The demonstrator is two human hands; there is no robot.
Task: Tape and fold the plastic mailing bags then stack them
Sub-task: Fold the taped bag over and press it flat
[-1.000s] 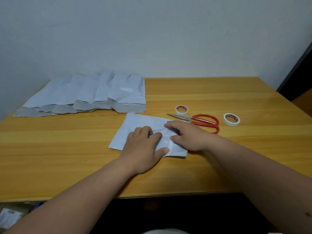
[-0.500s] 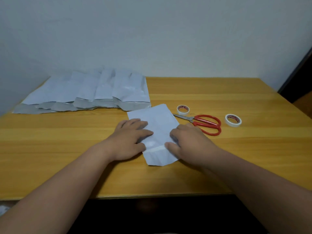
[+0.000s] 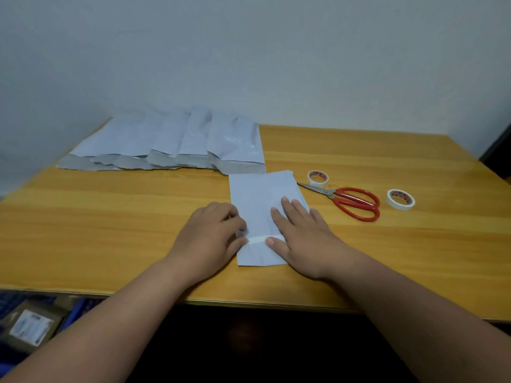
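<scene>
on the bench, the folded mailing bag lies flat near the front edge. the right hand presses it with a spread grip; the left hand curls at its left edge, fingertips on the tape strip. beyond lie scissors, two tape rolls, and overlapping bags.

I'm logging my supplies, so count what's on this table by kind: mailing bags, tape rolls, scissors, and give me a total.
Mailing bags: 6, that is 5 overlapping in the row at the back left and 1 folded bag under both hands
Tape rolls: 2, one by the scissor tips, one further right
Scissors: 1, red-handled
Total: 9
</scene>
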